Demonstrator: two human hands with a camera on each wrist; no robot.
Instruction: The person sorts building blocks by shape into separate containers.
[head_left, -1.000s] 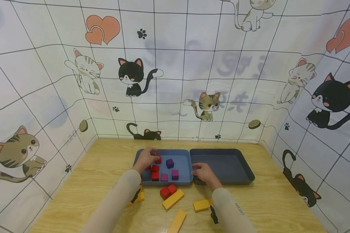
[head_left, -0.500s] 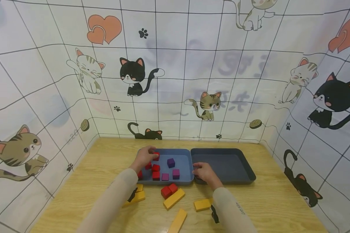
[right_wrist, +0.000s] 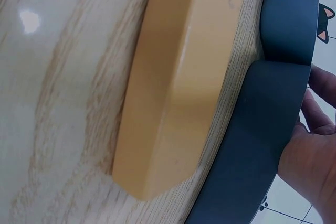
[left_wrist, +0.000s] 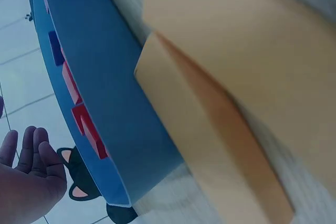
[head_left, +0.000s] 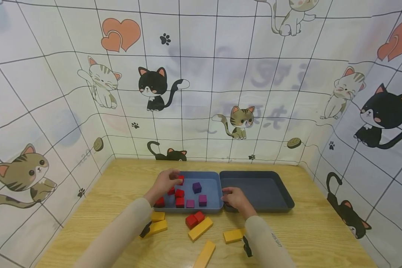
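My left hand (head_left: 167,181) hovers over the far-left part of the light blue tray (head_left: 187,210), its fingertips at a red cube (head_left: 181,179). In the left wrist view the fingers (left_wrist: 23,153) are loosely curled with no cube in them. The tray holds several red cubes (head_left: 179,197) and three purple cubes (head_left: 196,187). My right hand (head_left: 233,199) grips the near-left rim of the empty dark tray (head_left: 281,207), also seen in the right wrist view as fingers (right_wrist: 315,156) around the dark tray's rim (right_wrist: 257,145).
On the wooden table in front of the trays lie two red cubes (head_left: 194,219) and several yellow blocks (head_left: 200,229), one under my right wrist (right_wrist: 178,87) and one beside the blue tray (left_wrist: 210,145). Cat-print cloth walls close off three sides.
My left hand and forearm have drawn back slightly to the left, uncovering a red cube in the tray's near-left corner and two yellow blocks. The right hand has not moved.
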